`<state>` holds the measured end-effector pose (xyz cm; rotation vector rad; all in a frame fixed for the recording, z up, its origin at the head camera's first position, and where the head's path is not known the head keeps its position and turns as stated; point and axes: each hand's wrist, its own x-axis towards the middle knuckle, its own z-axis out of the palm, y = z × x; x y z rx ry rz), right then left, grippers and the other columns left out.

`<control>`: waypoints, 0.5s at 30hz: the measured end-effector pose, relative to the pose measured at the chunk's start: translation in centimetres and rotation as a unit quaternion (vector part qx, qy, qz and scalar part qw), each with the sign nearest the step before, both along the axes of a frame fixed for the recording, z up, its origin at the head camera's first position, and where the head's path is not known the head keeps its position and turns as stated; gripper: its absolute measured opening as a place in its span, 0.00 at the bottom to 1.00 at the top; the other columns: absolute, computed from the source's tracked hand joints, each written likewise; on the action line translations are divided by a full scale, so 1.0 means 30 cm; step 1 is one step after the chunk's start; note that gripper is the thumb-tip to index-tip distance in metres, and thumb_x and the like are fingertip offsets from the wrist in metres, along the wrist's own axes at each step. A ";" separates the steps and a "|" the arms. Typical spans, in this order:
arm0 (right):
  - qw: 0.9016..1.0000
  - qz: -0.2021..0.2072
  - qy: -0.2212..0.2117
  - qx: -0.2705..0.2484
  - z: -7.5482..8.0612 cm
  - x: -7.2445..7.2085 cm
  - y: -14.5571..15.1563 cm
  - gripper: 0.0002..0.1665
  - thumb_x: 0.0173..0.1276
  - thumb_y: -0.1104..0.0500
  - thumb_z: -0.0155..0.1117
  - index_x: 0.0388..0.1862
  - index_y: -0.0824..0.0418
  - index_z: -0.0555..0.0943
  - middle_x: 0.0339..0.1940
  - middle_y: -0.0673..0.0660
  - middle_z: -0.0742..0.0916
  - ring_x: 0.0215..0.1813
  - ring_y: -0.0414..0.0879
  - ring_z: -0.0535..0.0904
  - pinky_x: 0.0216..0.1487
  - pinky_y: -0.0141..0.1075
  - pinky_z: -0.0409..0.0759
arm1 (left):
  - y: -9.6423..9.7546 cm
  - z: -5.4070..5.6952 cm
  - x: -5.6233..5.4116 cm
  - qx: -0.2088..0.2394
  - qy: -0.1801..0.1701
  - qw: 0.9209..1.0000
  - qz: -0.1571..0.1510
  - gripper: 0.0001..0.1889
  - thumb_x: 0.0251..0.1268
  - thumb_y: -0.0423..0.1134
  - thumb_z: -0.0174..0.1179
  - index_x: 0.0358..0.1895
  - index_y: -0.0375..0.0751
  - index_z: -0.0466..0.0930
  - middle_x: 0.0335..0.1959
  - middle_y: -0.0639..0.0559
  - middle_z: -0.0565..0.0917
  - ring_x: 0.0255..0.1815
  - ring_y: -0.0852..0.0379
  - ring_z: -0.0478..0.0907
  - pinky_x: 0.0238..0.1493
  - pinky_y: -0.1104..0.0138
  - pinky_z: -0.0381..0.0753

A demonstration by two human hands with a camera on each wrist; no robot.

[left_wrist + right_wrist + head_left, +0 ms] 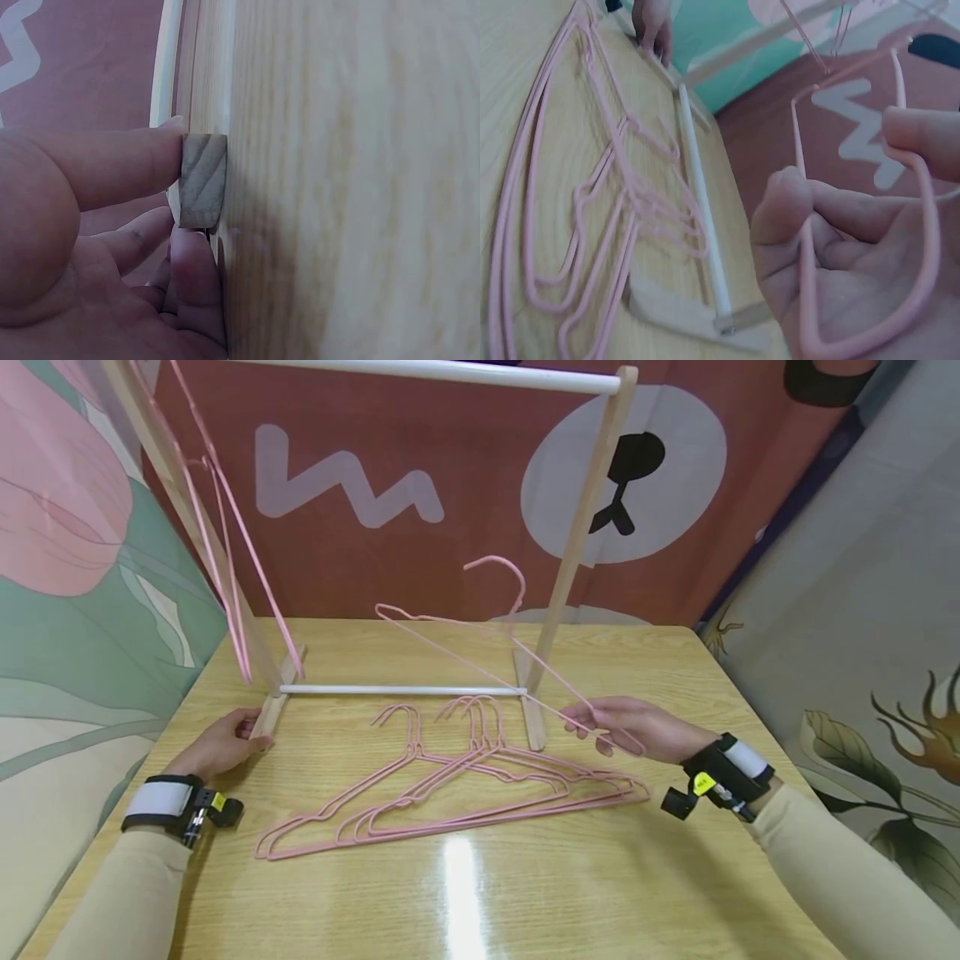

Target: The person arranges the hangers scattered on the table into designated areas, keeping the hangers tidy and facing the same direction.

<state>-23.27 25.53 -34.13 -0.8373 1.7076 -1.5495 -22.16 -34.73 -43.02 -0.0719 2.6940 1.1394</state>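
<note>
My right hand (pixel 637 727) holds a pink clothes hanger (pixel 450 620) by one end, raised above the table with its hook up. In the right wrist view, the fingers and thumb (pixel 922 139) curl round the two wires of that end. My left hand (pixel 225 743) pinches the front end of the rack's left wooden foot (pixel 268 717); the left wrist view shows thumb and fingers on either side of the foot's end (pixel 202 180). Several more pink hangers (pixel 457 777) lie overlapping on the table between the hands. Other pink hangers (pixel 225 527) hang at the rack's left side.
The wooden rack has a white top rail (pixel 450 372), a right post (pixel 581 527) and a low white bar (pixel 405 691). It stands on a wood-grain table (pixel 360 910). Behind is a reddish cloth (pixel 345 577); patterned cloths hang at both sides.
</note>
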 end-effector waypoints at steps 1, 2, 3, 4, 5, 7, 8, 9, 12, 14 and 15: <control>1.000 -0.004 0.004 -0.001 0.008 0.000 -0.013 0.24 0.86 0.62 0.35 0.69 0.61 0.75 0.54 0.51 0.81 0.52 0.41 0.74 0.43 0.32 0.75 | 0.000 0.000 0.000 -0.001 0.001 1.000 -0.001 0.32 0.76 0.34 0.56 0.70 0.13 0.53 0.50 0.29 0.68 0.50 0.37 0.66 0.47 0.58 0.68; 1.000 -0.008 0.009 -0.002 0.018 0.001 -0.027 0.24 0.86 0.61 0.35 0.69 0.60 0.76 0.53 0.51 0.80 0.51 0.41 0.74 0.43 0.32 0.74 | 0.000 0.000 -0.001 -0.002 0.002 1.000 -0.003 0.32 0.76 0.35 0.56 0.70 0.13 0.53 0.50 0.29 0.68 0.50 0.37 0.66 0.47 0.58 0.68; 1.000 -0.013 0.015 0.001 0.029 0.001 -0.040 0.24 0.86 0.60 0.35 0.68 0.59 0.76 0.53 0.51 0.80 0.51 0.41 0.74 0.43 0.32 0.74 | -0.001 0.000 -0.001 -0.003 0.003 1.000 -0.003 0.32 0.76 0.35 0.56 0.70 0.13 0.53 0.50 0.29 0.68 0.50 0.37 0.66 0.47 0.58 0.68; 1.000 -0.015 0.023 0.003 0.039 0.000 -0.053 0.24 0.86 0.59 0.36 0.68 0.60 0.76 0.52 0.52 0.79 0.51 0.41 0.73 0.43 0.32 0.74 | -0.001 0.001 -0.002 -0.004 0.004 1.000 -0.004 0.32 0.76 0.35 0.56 0.70 0.13 0.53 0.50 0.29 0.68 0.50 0.37 0.66 0.47 0.58 0.68; 0.999 -0.018 0.028 0.005 0.051 0.001 -0.067 0.23 0.87 0.58 0.36 0.68 0.61 0.76 0.52 0.54 0.78 0.51 0.42 0.73 0.43 0.32 0.74 | -0.001 0.001 -0.002 -0.004 0.004 1.000 -0.004 0.32 0.76 0.35 0.56 0.70 0.13 0.53 0.50 0.29 0.68 0.50 0.37 0.66 0.47 0.58 0.68; 0.999 -0.025 0.037 0.009 0.073 0.001 -0.095 0.23 0.87 0.56 0.37 0.67 0.63 0.75 0.51 0.56 0.77 0.51 0.43 0.72 0.42 0.33 0.74 | 0.000 0.002 -0.002 -0.006 0.003 1.000 -0.004 0.33 0.76 0.36 0.56 0.70 0.13 0.53 0.50 0.29 0.68 0.50 0.37 0.66 0.47 0.57 0.68; 0.999 -0.026 0.041 0.012 0.084 0.001 -0.109 0.23 0.87 0.56 0.37 0.67 0.64 0.75 0.50 0.57 0.76 0.51 0.44 0.71 0.42 0.33 0.74 | 0.000 0.002 -0.002 -0.007 0.001 1.000 -0.003 0.33 0.76 0.36 0.56 0.70 0.14 0.53 0.50 0.29 0.68 0.50 0.37 0.66 0.48 0.57 0.68; 0.998 -0.029 0.044 0.016 0.093 0.001 -0.123 0.23 0.87 0.55 0.38 0.66 0.64 0.75 0.51 0.58 0.76 0.51 0.44 0.71 0.42 0.33 0.73 | 0.001 0.002 -0.002 -0.008 -0.001 1.000 -0.003 0.33 0.76 0.36 0.56 0.70 0.14 0.53 0.51 0.29 0.68 0.50 0.37 0.66 0.48 0.57 0.68; 0.998 -0.045 0.046 0.023 0.119 0.000 -0.170 0.23 0.86 0.53 0.40 0.66 0.66 0.75 0.50 0.59 0.76 0.51 0.46 0.70 0.42 0.34 0.73 | 0.000 -0.001 -0.001 -0.009 -0.002 1.000 -0.005 0.33 0.76 0.36 0.56 0.70 0.14 0.53 0.51 0.28 0.68 0.50 0.37 0.66 0.48 0.56 0.68; 0.997 -0.054 0.047 0.026 0.134 -0.001 -0.205 0.25 0.86 0.52 0.41 0.67 0.68 0.74 0.51 0.60 0.76 0.51 0.46 0.70 0.43 0.34 0.73 | -0.001 -0.002 -0.001 -0.010 -0.002 1.000 -0.006 0.33 0.76 0.36 0.56 0.70 0.13 0.53 0.51 0.28 0.68 0.50 0.37 0.66 0.48 0.57 0.68; 0.997 -0.059 0.046 0.026 0.140 -0.002 -0.222 0.26 0.86 0.51 0.42 0.68 0.69 0.73 0.51 0.59 0.76 0.51 0.46 0.70 0.43 0.34 0.73 | -0.001 -0.002 -0.001 -0.009 0.001 1.000 -0.007 0.33 0.76 0.36 0.56 0.69 0.13 0.53 0.51 0.28 0.69 0.50 0.37 0.66 0.47 0.58 0.68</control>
